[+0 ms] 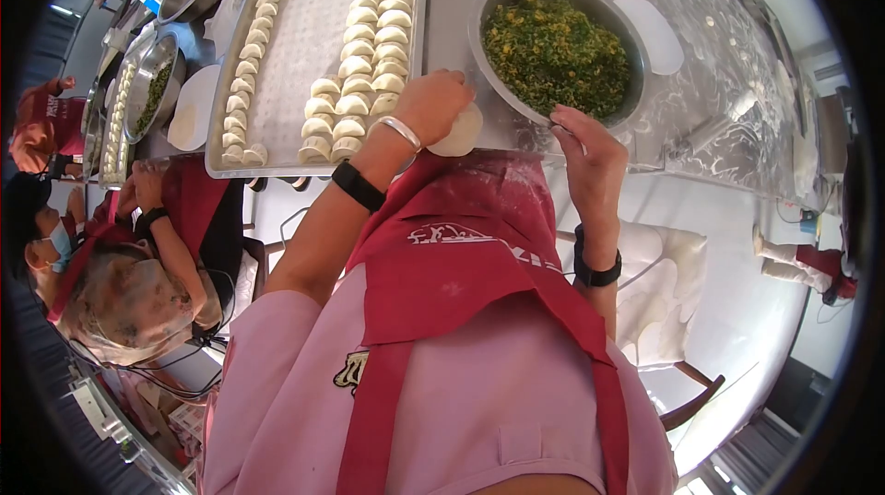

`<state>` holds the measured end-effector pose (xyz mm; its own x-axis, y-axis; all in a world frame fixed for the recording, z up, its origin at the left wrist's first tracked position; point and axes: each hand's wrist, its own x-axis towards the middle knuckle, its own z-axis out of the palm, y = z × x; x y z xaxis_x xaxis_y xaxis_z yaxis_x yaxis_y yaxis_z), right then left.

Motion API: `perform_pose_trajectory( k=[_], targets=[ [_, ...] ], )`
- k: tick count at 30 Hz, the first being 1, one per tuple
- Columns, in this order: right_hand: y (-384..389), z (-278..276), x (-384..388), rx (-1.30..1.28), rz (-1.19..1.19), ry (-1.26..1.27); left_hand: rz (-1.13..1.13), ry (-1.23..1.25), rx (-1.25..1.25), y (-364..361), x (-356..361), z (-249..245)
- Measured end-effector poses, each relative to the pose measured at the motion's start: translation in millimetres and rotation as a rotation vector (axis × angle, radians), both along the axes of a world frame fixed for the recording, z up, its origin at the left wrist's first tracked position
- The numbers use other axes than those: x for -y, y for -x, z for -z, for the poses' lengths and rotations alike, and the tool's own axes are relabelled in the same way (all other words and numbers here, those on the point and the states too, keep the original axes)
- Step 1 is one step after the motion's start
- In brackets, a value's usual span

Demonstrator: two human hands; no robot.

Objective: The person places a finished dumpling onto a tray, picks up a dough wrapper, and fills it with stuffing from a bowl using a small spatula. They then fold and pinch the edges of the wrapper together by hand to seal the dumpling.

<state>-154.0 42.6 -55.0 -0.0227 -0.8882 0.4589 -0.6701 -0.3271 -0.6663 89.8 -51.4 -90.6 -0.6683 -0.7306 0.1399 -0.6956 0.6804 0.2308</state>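
My left hand [436, 108], with a silver bangle and a dark band at the wrist, is closed on a round dough wrapper [458, 133] by the table's near edge. The wrapper is pale and flat. At the near rim of a metal bowl [476, 39], my right hand [590, 149] has its fingers pinched together; what they hold, if anything, is too small to make out. Chopped green and yellow filling [558, 53] fills the bowl. Left of my left hand, a metal tray [318, 11] carries rows of folded dumplings [359, 62].
Flour smears the metal table [728, 62]. White scrapers or sheets [651, 34] lie beside the bowl. At left, a co-worker [138, 283] works near another bowl of filling [155, 94]. A chair [659, 283] stands behind my right arm.
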Motion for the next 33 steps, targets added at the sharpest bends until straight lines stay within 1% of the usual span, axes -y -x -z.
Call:
perform_pose_trajectory(
  k=[3,6,9,12,15,18,19,22,23,24,25,26,27,28,29,32,33],
  targets=[
    [4.6,3.5,2.3,0.003,0.025,0.007,-0.028,-0.007,-0.033,-3.2,-3.6,-9.9],
    [6.9,-6.7,1.4,0.034,0.104,-0.076,-0.016,-0.017,-0.191,-11.5,1.5,-10.8],
    [10.4,-7.2,4.0,0.087,0.127,-0.120,-0.144,-0.192,-0.377,-18.8,-3.1,-24.6],
    [9.4,-10.8,4.7,0.108,0.167,-0.154,-0.200,-0.381,-0.618,-20.4,-8.1,-37.8],
    [11.2,-12.5,6.8,0.124,0.196,-0.182,-0.279,-0.661,-0.894,-17.8,-17.6,-48.3],
    [12.8,-12.9,8.5,0.131,0.199,-0.144,-0.274,-0.635,-0.767,-19.7,-25.7,-67.7],
    [13.7,-12.9,9.0,0.137,0.222,-0.140,-0.262,-0.676,-0.796,-18.8,-28.2,-65.3],
    [21.6,-15.2,12.0,0.192,0.313,-0.134,-0.155,-0.674,-0.719,-22.1,-30.6,-53.5],
    [25.7,-16.9,13.9,0.237,0.353,-0.138,-0.093,-0.614,-0.721,-22.3,-33.0,-54.4],
    [28.8,-18.1,16.3,0.283,0.390,-0.141,-0.088,-0.521,-0.680,-21.6,-34.6,-53.5],
    [31.8,-20.4,19.5,0.326,0.401,-0.076,-0.085,-0.428,-0.639,-21.5,-36.1,-52.8],
    [35.9,-21.3,23.4,0.350,0.448,-0.064,-0.085,-0.334,-0.596,-21.1,-37.7,-52.2],
    [40.2,-22.0,27.3,0.375,0.495,-0.054,-0.079,-0.271,-0.627,-20.9,-39.7,-51.9],
    [43.5,-22.5,31.3,0.401,0.540,-0.044,-0.086,-0.239,-0.637,-20.6,-40.2,-52.0],
    [45.6,-24.0,36.1,0.361,0.591,-0.042,-0.094,-0.207,-0.647,-20.2,-40.6,-52.0],
    [48.8,-14.8,48.7,0.385,0.584,-0.037,-0.129,-0.147,-0.664,-20.7,-41.9,-52.2],
    [48.2,-11.1,52.0,0.353,0.571,-0.049,-0.143,-0.131,-0.668,-21.4,-41.8,-52.2]
  ],
)
